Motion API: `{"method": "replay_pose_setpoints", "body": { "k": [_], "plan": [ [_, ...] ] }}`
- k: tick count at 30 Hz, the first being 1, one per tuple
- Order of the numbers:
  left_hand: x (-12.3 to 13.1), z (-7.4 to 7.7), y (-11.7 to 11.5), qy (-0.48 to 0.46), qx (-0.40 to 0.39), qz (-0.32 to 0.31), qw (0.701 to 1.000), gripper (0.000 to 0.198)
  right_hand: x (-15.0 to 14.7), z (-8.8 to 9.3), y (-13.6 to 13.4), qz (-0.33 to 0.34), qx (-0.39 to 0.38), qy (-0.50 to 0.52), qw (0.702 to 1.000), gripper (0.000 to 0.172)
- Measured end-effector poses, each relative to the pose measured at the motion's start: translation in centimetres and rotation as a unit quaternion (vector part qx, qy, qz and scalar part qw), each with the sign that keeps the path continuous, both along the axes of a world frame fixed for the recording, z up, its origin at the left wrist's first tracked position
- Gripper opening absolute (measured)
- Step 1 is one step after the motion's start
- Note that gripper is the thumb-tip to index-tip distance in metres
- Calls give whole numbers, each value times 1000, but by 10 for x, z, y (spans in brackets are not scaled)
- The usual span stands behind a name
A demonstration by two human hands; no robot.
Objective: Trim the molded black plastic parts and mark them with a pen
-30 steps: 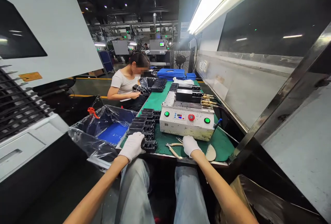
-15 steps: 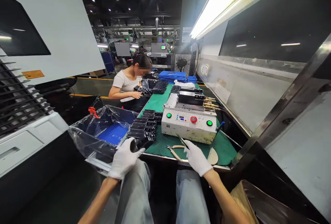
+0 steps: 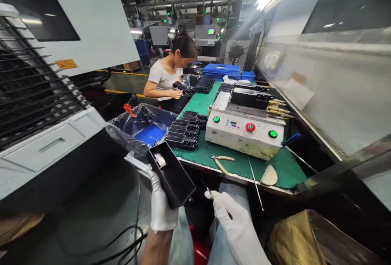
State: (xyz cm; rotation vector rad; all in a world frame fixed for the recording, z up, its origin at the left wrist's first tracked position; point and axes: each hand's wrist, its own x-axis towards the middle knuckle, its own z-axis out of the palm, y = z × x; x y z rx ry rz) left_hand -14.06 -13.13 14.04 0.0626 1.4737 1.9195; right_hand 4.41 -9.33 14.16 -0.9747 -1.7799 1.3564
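Observation:
My left hand (image 3: 161, 208), in a white glove, is closed around a black open box-shaped plastic part (image 3: 171, 174), held tilted above my lap. My right hand (image 3: 235, 226), also gloved, pinches a thin dark pointed tool (image 3: 206, 188) whose tip sits just right of the part. Rows of similar black parts (image 3: 185, 130) lie on the green mat (image 3: 244, 165) ahead.
A white control box (image 3: 244, 132) with green and red buttons stands on the mat. Pliers (image 3: 221, 161), a thin rod (image 3: 255, 183) and a beige pad (image 3: 269, 175) lie near the table's front edge. A plastic-lined blue bin (image 3: 140, 128) stands at left. Another person (image 3: 169, 77) works further along.
My left hand lifted a black part off the mat and drew it back over my lap. My right hand picked the thin tool up and pulled back beside it. The view dropped lower.

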Motion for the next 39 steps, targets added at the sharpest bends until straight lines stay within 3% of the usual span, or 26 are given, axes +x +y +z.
{"method": "replay_pose_setpoints", "body": {
  "k": [2, 5, 9, 12, 22, 30, 33, 37, 39],
  "plan": [
    [6, 10, 5, -97, 45, 108, 988, 83, 1, 2, -16, 4, 48, -30, 998, 33],
    [12, 15, 7, -90, 81, 172, 978, 84, 1, -5, -33, 7, 127, -50, 991, 27],
    [16, 10, 5, -88, 140, 146, 975, 89, -5, -23, -39, -22, 212, -63, 975, 25],
    [16, 9, 4, -98, 141, 137, 976, 90, -9, -29, -39, -32, 230, -65, 971, 26],
    [16, 5, 2, -51, 137, 132, 980, 91, -15, -22, -41, -11, 183, -55, 981, 36],
    [19, 11, 7, -87, 3, 189, 978, 98, -15, -32, -39, -27, 180, -92, 979, 43],
    [21, 5, 6, -80, 10, 197, 977, 93, -14, -39, -34, -46, 160, -104, 981, 43],
    [24, -3, 3, -87, 55, 151, 983, 80, -8, -43, -12, -72, 152, -125, 978, 48],
    [24, -3, 3, -121, 54, 114, 985, 73, -1, -37, 1, -49, 160, -116, 979, 47]
  ]
}}
